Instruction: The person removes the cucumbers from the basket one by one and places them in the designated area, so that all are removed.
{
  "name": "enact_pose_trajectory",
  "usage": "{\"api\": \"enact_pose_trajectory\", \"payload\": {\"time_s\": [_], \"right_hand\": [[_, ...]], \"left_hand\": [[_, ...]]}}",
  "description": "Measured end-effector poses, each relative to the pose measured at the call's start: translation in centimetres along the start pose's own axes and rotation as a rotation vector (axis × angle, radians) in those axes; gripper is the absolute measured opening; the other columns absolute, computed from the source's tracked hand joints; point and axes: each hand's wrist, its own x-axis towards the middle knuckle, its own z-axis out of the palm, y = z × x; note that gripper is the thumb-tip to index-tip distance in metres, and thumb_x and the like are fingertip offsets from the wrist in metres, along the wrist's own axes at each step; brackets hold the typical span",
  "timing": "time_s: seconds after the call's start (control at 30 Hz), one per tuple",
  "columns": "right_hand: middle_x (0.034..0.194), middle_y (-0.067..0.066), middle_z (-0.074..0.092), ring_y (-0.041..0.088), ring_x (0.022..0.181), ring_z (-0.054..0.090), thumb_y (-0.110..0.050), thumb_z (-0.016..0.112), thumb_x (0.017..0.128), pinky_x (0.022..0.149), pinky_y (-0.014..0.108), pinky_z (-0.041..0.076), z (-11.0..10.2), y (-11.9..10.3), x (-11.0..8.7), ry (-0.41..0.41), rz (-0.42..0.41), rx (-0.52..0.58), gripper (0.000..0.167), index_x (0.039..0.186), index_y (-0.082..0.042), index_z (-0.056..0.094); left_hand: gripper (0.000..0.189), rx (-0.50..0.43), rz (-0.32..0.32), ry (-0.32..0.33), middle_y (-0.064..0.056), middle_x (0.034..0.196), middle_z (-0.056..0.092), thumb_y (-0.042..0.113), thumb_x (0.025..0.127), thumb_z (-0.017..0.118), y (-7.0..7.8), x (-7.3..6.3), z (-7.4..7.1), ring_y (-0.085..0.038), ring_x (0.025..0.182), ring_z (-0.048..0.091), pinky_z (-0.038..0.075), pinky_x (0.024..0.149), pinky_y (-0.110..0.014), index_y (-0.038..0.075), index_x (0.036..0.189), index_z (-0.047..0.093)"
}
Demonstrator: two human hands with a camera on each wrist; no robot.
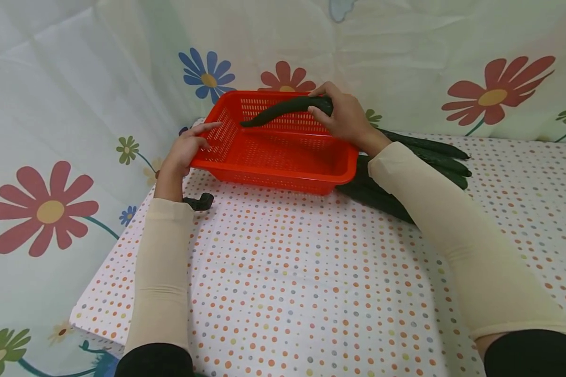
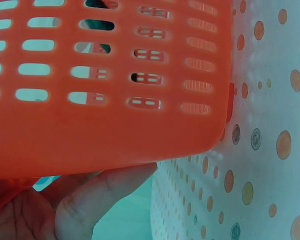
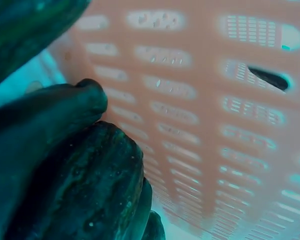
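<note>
A red plastic basket (image 1: 283, 175) with slotted walls stands near the back of the table. My left hand (image 1: 185, 151) grips its left rim, fingers over the edge; in the left wrist view the thumb (image 2: 107, 190) lies against the outer wall. Above the basket, my right hand (image 1: 346, 115) holds a dark green cucumber (image 1: 283, 109) by its thick end. The thin, curved end points left over the basket's inside. Several more cucumbers (image 1: 387, 204) lie in a pile right of the basket, under my right forearm. Close up, the right wrist view shows cucumbers (image 3: 85, 185) beside the slotted wall.
A dotted cloth covers the table (image 1: 287, 277), whose left edge slants toward the front. Behind and to the left hangs a flowered curtain (image 1: 382, 63). A small black device (image 1: 200, 201) sits at my left wrist.
</note>
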Motion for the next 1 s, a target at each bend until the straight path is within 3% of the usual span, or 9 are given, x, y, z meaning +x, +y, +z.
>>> {"api": "enact_pose_trajectory", "payload": {"time_s": [0.17, 0.53, 0.8, 0.9, 1.0], "right_hand": [[0.114, 0.014, 0.067, 0.026, 0.084, 0.059, -0.028, 0.06, 0.097, 0.081, 0.038, 0.053, -0.1, 0.1, -0.4, 0.048, -0.04, -0.007, 0.04, 0.13, -0.008, 0.051], [0.121, 0.013, 0.067, 0.023, 0.088, 0.064, -0.023, 0.063, 0.095, 0.089, 0.041, 0.058, -1.9, -0.6, -2.5, 0.099, -0.056, -0.003, 0.039, 0.128, -0.005, 0.052], [0.119, 0.011, 0.068, 0.018, 0.087, 0.063, -0.021, 0.064, 0.095, 0.081, 0.008, 0.05, -3.5, -2.0, -4.3, 0.144, -0.096, 0.045, 0.038, 0.126, -0.003, 0.052], [0.119, 0.013, 0.067, 0.019, 0.091, 0.067, -0.016, 0.064, 0.094, 0.083, 0.009, 0.051, -4.0, -2.4, -5.6, 0.159, -0.111, 0.055, 0.037, 0.126, -0.001, 0.052], [0.116, 0.014, 0.067, 0.011, 0.088, 0.067, -0.012, 0.065, 0.093, 0.081, 0.009, 0.052, -4.5, -2.7, -7.1, 0.176, -0.126, 0.067, 0.036, 0.125, 0.001, 0.053]], "left_hand": [[0.056, -0.004, 0.002, -0.009, -0.005, 0.153, 0.038, 0.004, 0.095, 0.042, 0.0, -0.1, 0.1, -0.033, 0.124, 0.052, 0.061, 0.074, -0.028, 0.039, 0.136, 0.058], [0.056, -0.001, 0.005, -0.019, -0.004, 0.153, 0.038, 0.006, 0.095, 0.042, -0.1, 0.2, 0.3, -0.032, 0.122, 0.053, 0.061, 0.071, -0.027, 0.04, 0.136, 0.057], [0.055, 0.033, 0.0, 0.003, -0.003, 0.151, 0.041, 0.007, 0.096, 0.042, -0.3, 0.2, 0.4, -0.032, 0.113, 0.061, 0.061, 0.07, -0.027, 0.041, 0.135, 0.057], [0.054, 0.016, 0.008, -0.006, -0.004, 0.151, 0.041, 0.006, 0.096, 0.042, -0.4, 0.4, 0.6, -0.034, 0.117, 0.058, 0.061, 0.071, -0.028, 0.04, 0.136, 0.058], [0.055, 0.01, 0.016, -0.014, -0.005, 0.15, 0.042, 0.006, 0.095, 0.042, -0.3, 0.6, 0.8, -0.035, 0.12, 0.057, 0.061, 0.072, -0.028, 0.039, 0.136, 0.058]]}}
